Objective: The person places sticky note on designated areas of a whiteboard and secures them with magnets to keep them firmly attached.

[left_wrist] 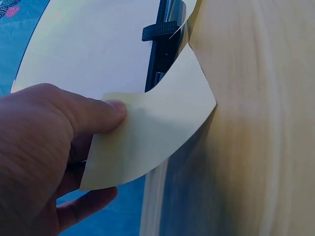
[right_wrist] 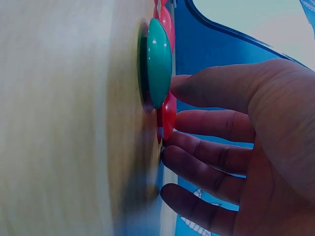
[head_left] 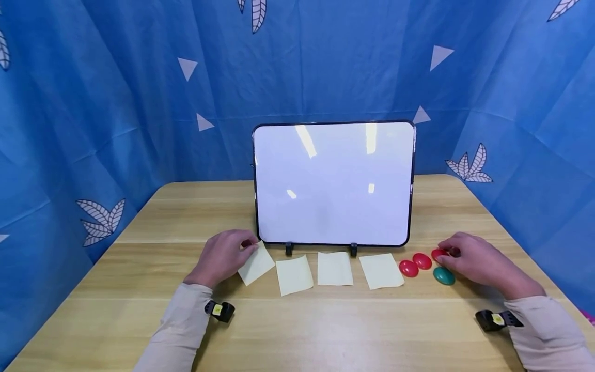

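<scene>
Between thumb and fingers, my left hand (head_left: 226,256) pinches a pale yellow sticky note (left_wrist: 147,130) by one end. The paper bends, and its far corner comes down at the table beside the whiteboard's foot. My right hand (head_left: 483,261) has its thumb and fingertips around a round red magnet (right_wrist: 169,117), the rightmost red one on the table. Right beside the thumb lies a domed green magnet (right_wrist: 160,64). Two more red magnets, one nearer (head_left: 408,268) and one farther (head_left: 422,261), lie to the left of that hand.
A framed whiteboard (head_left: 334,186) stands upright on two black feet at the table's back. Three sticky notes, left (head_left: 294,275), middle (head_left: 334,268) and right (head_left: 381,271), lie in a row before it. Blue curtain (head_left: 325,62) hangs behind the wooden table (head_left: 334,330).
</scene>
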Demonstrator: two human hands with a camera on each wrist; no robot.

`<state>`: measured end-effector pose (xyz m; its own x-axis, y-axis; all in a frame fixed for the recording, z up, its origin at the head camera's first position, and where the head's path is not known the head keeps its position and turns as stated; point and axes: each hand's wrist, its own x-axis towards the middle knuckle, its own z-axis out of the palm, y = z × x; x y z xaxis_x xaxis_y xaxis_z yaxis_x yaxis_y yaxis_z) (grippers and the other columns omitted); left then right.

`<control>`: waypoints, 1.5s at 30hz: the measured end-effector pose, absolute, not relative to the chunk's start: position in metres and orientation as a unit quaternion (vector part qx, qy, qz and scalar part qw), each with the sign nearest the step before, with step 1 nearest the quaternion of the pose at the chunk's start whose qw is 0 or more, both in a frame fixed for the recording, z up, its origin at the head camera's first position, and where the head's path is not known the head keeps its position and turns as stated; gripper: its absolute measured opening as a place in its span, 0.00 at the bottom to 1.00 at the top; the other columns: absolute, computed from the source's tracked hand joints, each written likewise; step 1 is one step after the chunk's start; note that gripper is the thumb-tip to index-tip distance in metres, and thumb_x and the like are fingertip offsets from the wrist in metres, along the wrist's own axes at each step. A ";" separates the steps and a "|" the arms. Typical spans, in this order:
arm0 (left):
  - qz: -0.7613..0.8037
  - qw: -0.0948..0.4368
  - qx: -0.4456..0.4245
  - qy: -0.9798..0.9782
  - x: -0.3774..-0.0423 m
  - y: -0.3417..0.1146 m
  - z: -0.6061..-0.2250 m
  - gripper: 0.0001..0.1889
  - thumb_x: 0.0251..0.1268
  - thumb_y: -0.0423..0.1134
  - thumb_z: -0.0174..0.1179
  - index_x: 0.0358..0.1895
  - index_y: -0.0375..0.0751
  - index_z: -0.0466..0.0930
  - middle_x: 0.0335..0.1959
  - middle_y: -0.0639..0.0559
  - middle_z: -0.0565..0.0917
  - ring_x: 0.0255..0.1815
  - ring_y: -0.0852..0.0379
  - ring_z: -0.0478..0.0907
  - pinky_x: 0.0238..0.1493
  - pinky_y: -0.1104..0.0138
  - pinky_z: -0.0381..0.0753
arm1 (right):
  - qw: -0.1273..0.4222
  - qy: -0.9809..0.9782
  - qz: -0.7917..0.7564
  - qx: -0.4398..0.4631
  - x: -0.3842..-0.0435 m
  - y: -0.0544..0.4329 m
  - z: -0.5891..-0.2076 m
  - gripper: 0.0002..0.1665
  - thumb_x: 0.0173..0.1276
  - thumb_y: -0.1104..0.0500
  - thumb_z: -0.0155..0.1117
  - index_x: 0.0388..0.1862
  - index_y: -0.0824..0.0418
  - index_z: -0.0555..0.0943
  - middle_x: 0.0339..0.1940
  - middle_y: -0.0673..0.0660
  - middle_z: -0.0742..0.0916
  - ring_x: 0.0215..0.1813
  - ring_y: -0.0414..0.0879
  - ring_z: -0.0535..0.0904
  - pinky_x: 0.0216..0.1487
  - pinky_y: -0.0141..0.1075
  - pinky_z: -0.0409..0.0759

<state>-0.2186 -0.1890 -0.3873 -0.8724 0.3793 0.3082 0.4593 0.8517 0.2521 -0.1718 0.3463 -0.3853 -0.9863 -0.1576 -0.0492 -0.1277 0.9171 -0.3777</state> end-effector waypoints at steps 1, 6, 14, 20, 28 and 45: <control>-0.162 0.125 -0.220 -0.954 -0.218 -0.189 -0.387 0.03 0.64 0.40 0.69 0.39 0.53 0.87 0.35 0.60 0.86 0.37 0.59 0.81 0.41 0.55 0.80 | 0.038 0.978 -0.190 -0.073 -0.172 0.346 -0.385 0.28 0.65 0.52 0.72 0.54 0.73 0.82 0.45 0.65 0.82 0.44 0.57 0.78 0.46 0.58 0.80; -0.170 0.125 -0.218 -0.953 -0.218 -0.189 -0.386 0.03 0.64 0.40 0.69 0.39 0.53 0.87 0.34 0.61 0.85 0.35 0.60 0.80 0.39 0.57 0.79 | 0.038 0.978 -0.192 -0.073 -0.172 0.347 -0.386 0.28 0.64 0.52 0.73 0.54 0.73 0.82 0.45 0.64 0.82 0.43 0.57 0.78 0.46 0.57 0.80; -0.190 0.161 -0.223 -0.942 -0.220 -0.189 -0.387 0.03 0.64 0.39 0.70 0.38 0.50 0.87 0.39 0.58 0.85 0.40 0.58 0.81 0.41 0.57 0.82 | 0.032 0.979 -0.185 -0.075 -0.172 0.347 -0.386 0.27 0.64 0.52 0.73 0.52 0.73 0.83 0.45 0.66 0.82 0.43 0.58 0.79 0.47 0.58 0.80; -0.204 0.228 -0.248 -0.919 -0.219 -0.190 -0.386 0.04 0.61 0.37 0.72 0.37 0.47 0.87 0.35 0.58 0.79 0.37 0.60 0.76 0.35 0.63 0.80 | 0.037 0.980 -0.183 -0.070 -0.173 0.346 -0.385 0.27 0.63 0.52 0.73 0.52 0.73 0.82 0.45 0.66 0.82 0.44 0.58 0.79 0.47 0.58 0.80; -0.221 0.294 -0.270 -0.890 -0.218 -0.191 -0.385 0.04 0.58 0.34 0.73 0.36 0.45 0.88 0.31 0.56 0.74 0.32 0.56 0.72 0.28 0.66 0.74 | 0.040 0.980 -0.178 -0.075 -0.173 0.346 -0.385 0.28 0.63 0.53 0.74 0.52 0.74 0.82 0.41 0.62 0.81 0.39 0.53 0.76 0.42 0.52 0.81; -0.245 0.340 -0.291 -0.860 -0.223 -0.192 -0.387 0.06 0.57 0.33 0.73 0.37 0.41 0.87 0.27 0.56 0.79 0.30 0.62 0.74 0.29 0.67 0.79 | 0.081 0.976 -0.192 -0.058 -0.176 0.348 -0.384 0.26 0.65 0.52 0.72 0.51 0.72 0.81 0.38 0.59 0.83 0.38 0.52 0.76 0.41 0.50 0.81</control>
